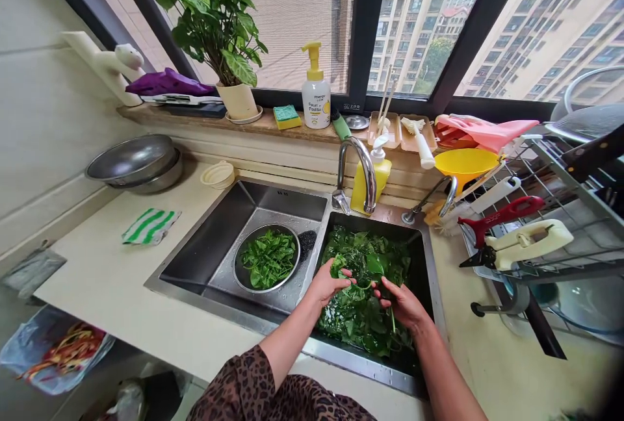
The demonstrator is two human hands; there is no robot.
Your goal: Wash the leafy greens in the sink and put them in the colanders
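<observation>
Both hands are over the right sink basin [429,265], where many leafy greens [351,327] float in water. My left hand [330,283] is closed round a small bunch of leafy greens [337,265], whose tops stick out above the fingers. In my right hand [402,301], thumb and fingers pinch a leafy stem [377,265]; a thin stalk hangs below the fingers and another part stretches toward the left hand. In the left basin [195,271] a round metal bowl [236,271] holds a heap of picked green leaves [270,257].
A curved faucet [370,180] rises behind the basins, beside a yellow soap bottle [361,187]. On the right stands a dish rack [550,167] with scissors [529,242]. Metal basins [134,161] and a striped cloth [151,226] lie left. A waste bag [29,349] hangs below the counter.
</observation>
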